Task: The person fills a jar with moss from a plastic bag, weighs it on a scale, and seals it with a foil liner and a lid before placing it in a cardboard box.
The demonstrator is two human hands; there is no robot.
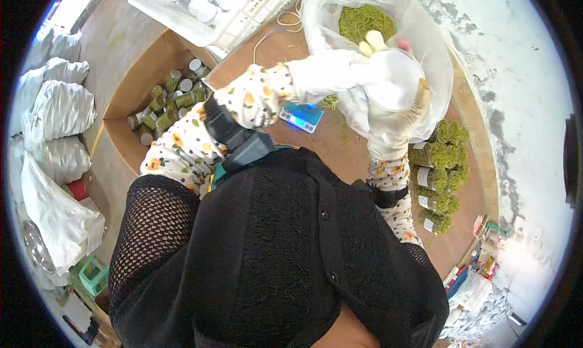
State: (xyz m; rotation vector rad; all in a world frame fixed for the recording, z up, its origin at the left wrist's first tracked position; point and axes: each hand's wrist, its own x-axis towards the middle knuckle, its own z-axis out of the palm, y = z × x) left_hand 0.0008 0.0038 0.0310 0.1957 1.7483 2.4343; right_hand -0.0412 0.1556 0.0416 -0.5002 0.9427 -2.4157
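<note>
A white round container [398, 79] is raised above the table, its pale disc-shaped face towards me and washed out by light. My right hand [392, 124], in a white glove, grips it from the near right side, fingers along the rim. My left hand [371, 47], gloved with yellowish fingertips, reaches across to its far left edge; the disc hides the palm. Just beyond the fingers lies loose green moss [366, 23] in a clear plastic bag [325, 17]. A small blue-lit digital scale [301, 117] sits below my left forearm.
On the right of the brown table [331, 143], moss-filled jars [434, 178] stand in rows. A cardboard box [124, 96] at left holds several lidded jars [173, 99]. White lids fill a white plastic basket [243, 20]. White sacks [64, 111] and a green stool [93, 276] are farther left.
</note>
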